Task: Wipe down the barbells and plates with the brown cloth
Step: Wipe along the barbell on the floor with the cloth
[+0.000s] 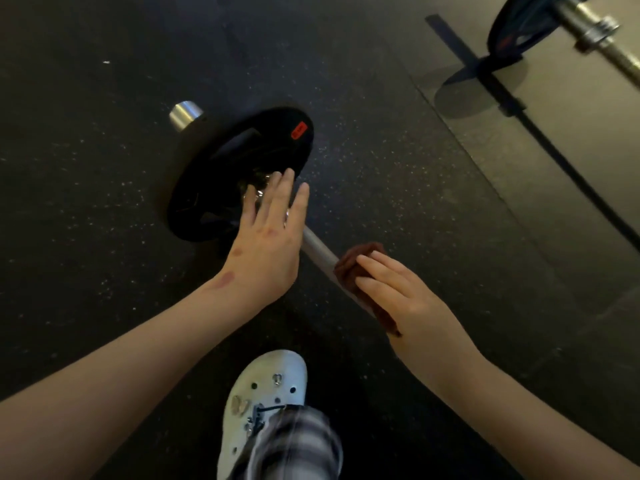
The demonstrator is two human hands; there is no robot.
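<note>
Head view: the brown cloth (pixel 360 268) is gripped by the right hand (pixel 398 299), the fingers bent over it and the thumb hidden beneath. The cloth, soft and bunched, is wrapped round the smooth grey shaft of the barbell (pixel 318 251), partway along it and apart from the plate.

The left hand (pixel 266 233) is held open, fingers straight and a little spread, above the shiny collar where shaft meets plate; whether it is touched cannot be told. Part of the collar and the near face of the plate are hidden by this hand.

The plate (pixel 242 171) is round, matte black and ribbed, with a small red label (pixel 299 129) near its rim. Beyond it a short polished metal sleeve end (pixel 185 114) is seen.

The barbell is laid on a black rubber floor (pixel 104 237) flecked with pale specks. At the upper right a second barbell (pixel 595 32) with a dark plate is set on a smoother, lighter platform (pixel 571 150).

At the lower edge a white perforated shoe (pixel 266 389) and a plaid trouser leg (pixel 294 448) are seen near the shaft.
</note>
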